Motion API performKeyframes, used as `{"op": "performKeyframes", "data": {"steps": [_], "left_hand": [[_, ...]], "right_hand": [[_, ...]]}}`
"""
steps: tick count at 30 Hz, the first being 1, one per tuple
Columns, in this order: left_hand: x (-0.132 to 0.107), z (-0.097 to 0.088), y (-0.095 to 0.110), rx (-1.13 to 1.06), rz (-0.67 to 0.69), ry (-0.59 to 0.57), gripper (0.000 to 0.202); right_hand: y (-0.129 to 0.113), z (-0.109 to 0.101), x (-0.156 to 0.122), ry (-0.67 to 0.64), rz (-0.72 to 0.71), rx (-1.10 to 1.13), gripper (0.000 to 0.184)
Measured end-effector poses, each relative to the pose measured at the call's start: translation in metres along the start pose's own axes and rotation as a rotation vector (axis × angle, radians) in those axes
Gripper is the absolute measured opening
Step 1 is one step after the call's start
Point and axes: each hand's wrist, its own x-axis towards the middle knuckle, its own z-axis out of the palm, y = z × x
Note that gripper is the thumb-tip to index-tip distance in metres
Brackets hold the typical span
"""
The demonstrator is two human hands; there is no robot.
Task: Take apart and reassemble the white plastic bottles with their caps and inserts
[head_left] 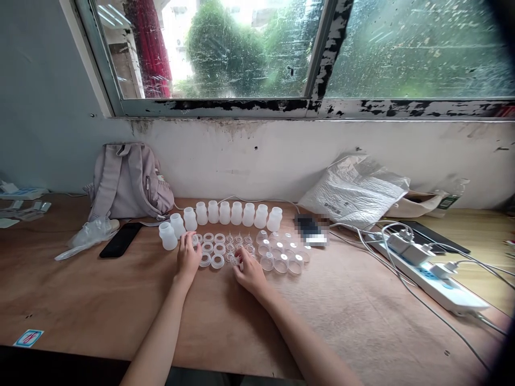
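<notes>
White translucent bottles [225,213], small and wide-necked, stand upright in a curved row. In front of them lie several white screw rings [218,261] in rows, then clear bottle nipples [229,247], then clear domed caps [281,262] on the right. My left hand [188,260] is at the left edge of the rings, its fingers and thumb around a ring at the back. My right hand [250,272] rests over the front nipples, thumb and fingertips closed at a nipple; the fingers partly hide it.
A black phone [121,240] and a clear plastic bag [90,236] lie to the left, before a mauve backpack [127,182]. At the right are a silvery bubble bag [358,187], a white power strip [434,276] with loose cables, and a dark tablet-like slab [436,237]. A window is above.
</notes>
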Motion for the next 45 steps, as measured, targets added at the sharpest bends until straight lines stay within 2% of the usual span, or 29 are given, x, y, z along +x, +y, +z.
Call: {"op": "performKeyframes", "data": {"steps": [3, 7, 12, 19, 28, 33, 35, 40, 42, 45], "left_hand": [[-0.001, 0.007, -0.014, 0.029, -0.056, 0.008, 0.025], [-0.001, 0.011, -0.025, 0.053, -0.13, 0.001, 0.025], [-0.007, 0.015, -0.034, 0.145, -0.213, -0.076, 0.027], [-0.013, 0.02, -0.04, 0.17, -0.201, -0.079, 0.021], [-0.01, 0.018, -0.037, 0.159, -0.168, -0.059, 0.022], [-0.001, 0.009, -0.022, 0.069, -0.034, -0.047, 0.019], [0.0, 0.005, -0.011, 0.012, 0.061, -0.103, 0.016], [-0.007, -0.003, 0.019, -0.056, 0.286, -0.469, 0.012], [-0.01, -0.005, 0.026, -0.042, 0.312, -0.539, 0.017], [-0.012, -0.008, 0.029, -0.024, 0.304, -0.571, 0.025]], "right_hand": [[0.0, 0.0, 0.0, -0.034, 0.02, -0.046, 0.022], [0.003, -0.001, 0.0, -0.016, 0.04, -0.057, 0.022], [0.005, 0.0, 0.0, -0.058, 0.05, -0.084, 0.023], [0.002, 0.001, -0.002, -0.145, 0.015, -0.122, 0.02], [-0.001, 0.0, -0.003, -0.146, -0.031, -0.064, 0.021], [0.002, 0.001, -0.002, -0.081, 0.024, -0.044, 0.023], [0.003, 0.0, 0.0, -0.036, 0.075, -0.035, 0.023], [0.006, 0.0, 0.002, 0.055, 0.163, -0.053, 0.027], [0.007, 0.001, 0.003, 0.072, 0.189, -0.065, 0.031], [0.008, 0.001, 0.003, 0.071, 0.21, -0.083, 0.031]]}}
